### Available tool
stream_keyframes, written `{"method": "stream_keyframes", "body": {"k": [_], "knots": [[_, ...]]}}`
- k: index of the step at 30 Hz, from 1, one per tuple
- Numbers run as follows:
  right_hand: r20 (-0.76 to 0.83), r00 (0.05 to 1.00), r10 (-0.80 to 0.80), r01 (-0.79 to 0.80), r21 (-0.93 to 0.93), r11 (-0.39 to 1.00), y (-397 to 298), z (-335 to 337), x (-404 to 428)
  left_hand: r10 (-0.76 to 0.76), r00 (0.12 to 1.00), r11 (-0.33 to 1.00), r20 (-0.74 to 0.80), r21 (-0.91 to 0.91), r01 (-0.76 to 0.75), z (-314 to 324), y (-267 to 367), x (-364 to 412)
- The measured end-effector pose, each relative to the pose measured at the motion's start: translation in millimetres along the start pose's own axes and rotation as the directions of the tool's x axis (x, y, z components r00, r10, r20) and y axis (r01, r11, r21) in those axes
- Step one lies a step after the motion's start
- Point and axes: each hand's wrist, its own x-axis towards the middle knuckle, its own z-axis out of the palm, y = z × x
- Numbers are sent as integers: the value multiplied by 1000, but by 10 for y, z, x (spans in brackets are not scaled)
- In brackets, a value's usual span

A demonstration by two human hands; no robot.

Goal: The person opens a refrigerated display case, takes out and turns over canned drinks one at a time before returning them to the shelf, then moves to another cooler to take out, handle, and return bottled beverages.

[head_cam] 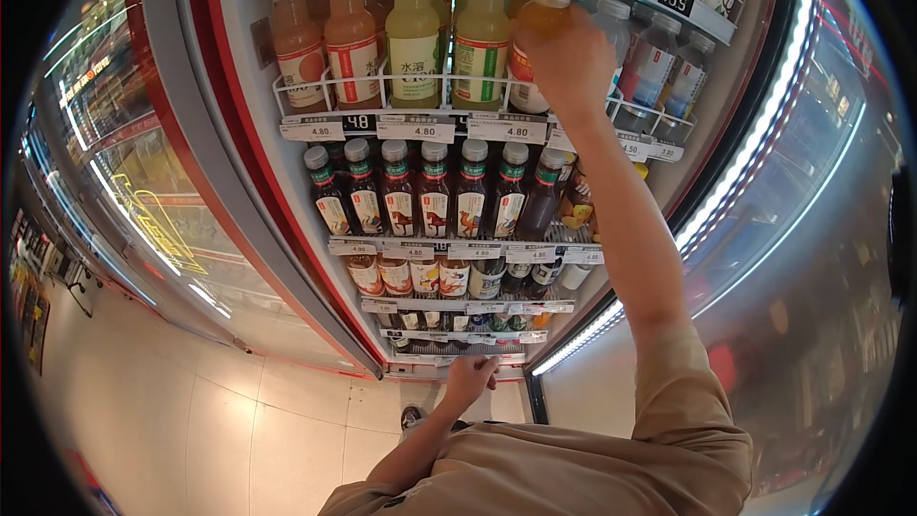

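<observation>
My right hand (573, 57) is raised to an upper shelf of a lit drinks cooler, its fingers around an orange drink bottle (550, 3) with a pale cap. The hand hides much of that bottle's side; its base is near the wire rail. To its left stand yellow-green bottles (413, 36) and pink-orange bottles (351, 43). Clear bottles (650, 57) are to its right. My left hand (473, 378) hangs low near my body, before the lowest shelf, its fingers curled; nothing can be seen in it.
A white wire rail (430, 79) with price tags (506, 128) fronts the shelf. Dark bottles with green necks (434, 190) line the shelf below. The cooler's glass door (781, 244) stands open at the right, with a lit edge. Another glass-fronted cooler (143, 179) is at the left.
</observation>
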Motion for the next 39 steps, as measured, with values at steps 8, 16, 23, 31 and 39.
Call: {"method": "stream_keyframes", "body": {"k": [8,16,23,31,39], "knots": [[-442,897,-23,264,491,830,-33,-497,-629,-57,998,994,-9,-97,56,-100,44,-139],[214,976,-24,-141,721,678,-137,-1031,-2130,115,935,649,336,-738,185,-258,837,-147],[841,530,110,-495,201,845,-12,-847,-2751,394,830,605,394,-791,89,-522,1247,-317],[799,554,234,-815,465,345,-77,-912,-3500,275,883,924,-380,-151,-352,-230,1728,-294],[952,306,29,-922,304,-242,148,-1117,-3075,590,711,788,-383,86,-609,-398,1930,-595]]}}
